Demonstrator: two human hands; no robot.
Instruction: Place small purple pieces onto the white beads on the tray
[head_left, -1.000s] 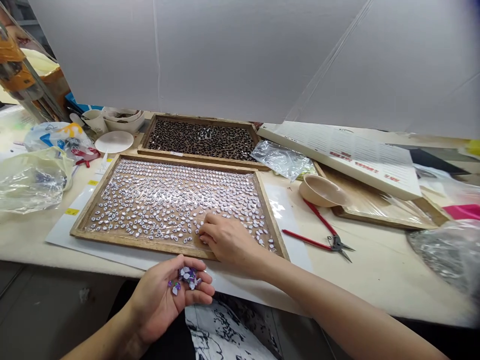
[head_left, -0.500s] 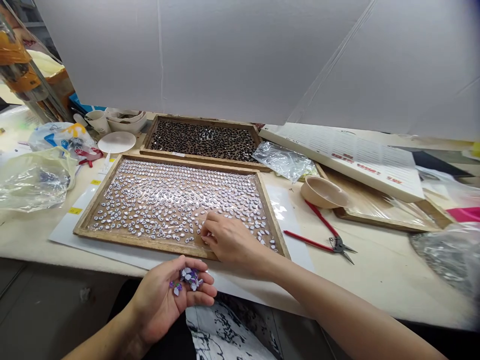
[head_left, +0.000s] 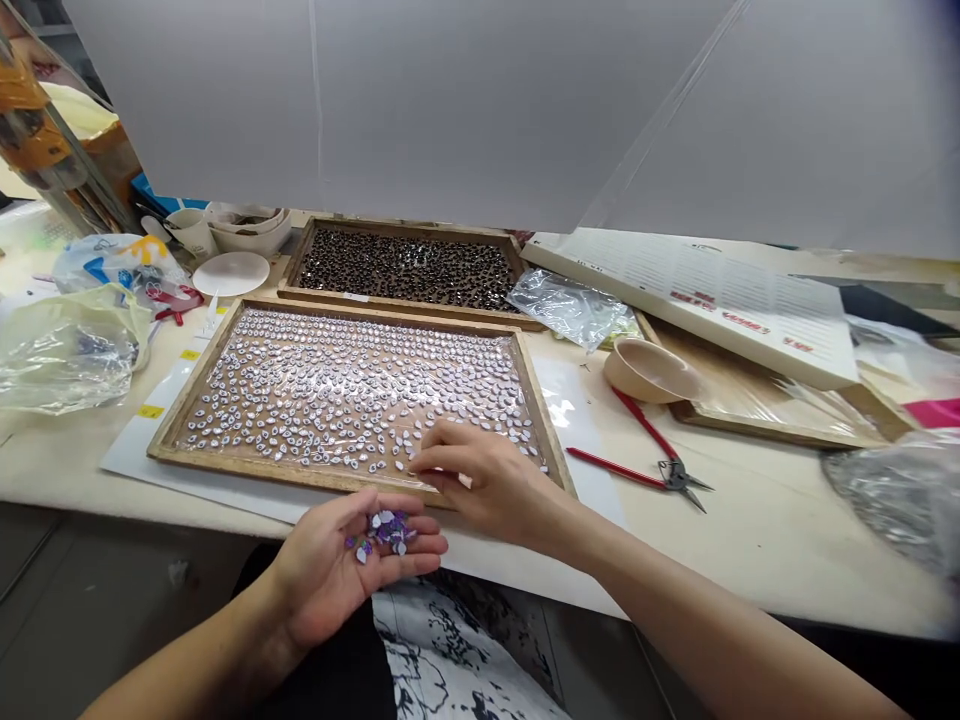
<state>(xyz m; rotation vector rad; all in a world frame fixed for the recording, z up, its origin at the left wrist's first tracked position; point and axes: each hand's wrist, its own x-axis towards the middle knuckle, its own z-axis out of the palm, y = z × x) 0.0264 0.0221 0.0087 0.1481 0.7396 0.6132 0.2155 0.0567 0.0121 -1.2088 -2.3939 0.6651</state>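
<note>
Gems [head_left: 387, 519], small purple-and-white glassy-looking teardrops, rest on open left fingers [head_left: 429, 545], likely light, slippery, best pinched edgewise; whether narrowed right fingers [head_left: 450, 457] hold one, I cannot tell.

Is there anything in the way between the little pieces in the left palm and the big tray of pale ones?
Nothing visible blocks the way from the small pieces in the left hand to the tray, apart from its wooden near rim. The right hand is over that rim farther right.
</note>
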